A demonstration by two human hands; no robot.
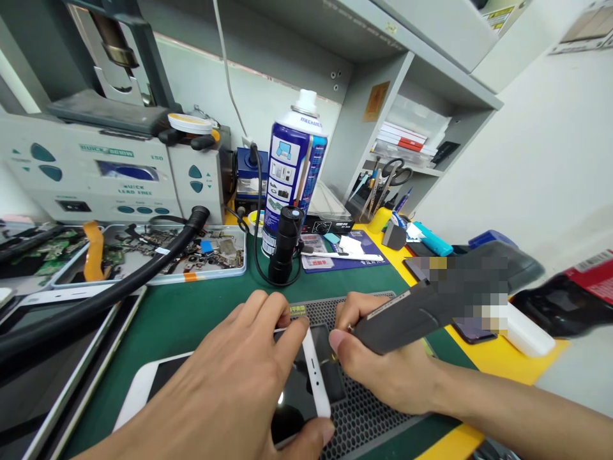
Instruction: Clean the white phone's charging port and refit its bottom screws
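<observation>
My left hand (244, 364) spans a white-framed phone (317, 380) with a black screen, fingers on its far edge and thumb on its near edge. Another white-framed device (136, 390) shows left of that hand; I cannot tell if it is the same phone. In my right hand (383, 367) is a grey handheld power tool (407, 319), its narrow metal tip pointing at the phone's end. Beneath that end lies a dark flat panel (330, 367) on a perforated grey mat (366, 418). My right fingers partly hide the tip, so contact is unclear.
A hot-air station (129, 169) stands at back left, its black hose (158, 265) crossing a parts tray (244, 252). Behind the phone stand a spray can (297, 166) and a black flashlight (286, 246). Tablets (57, 358) lie left; a dark bottle (546, 303) lies right.
</observation>
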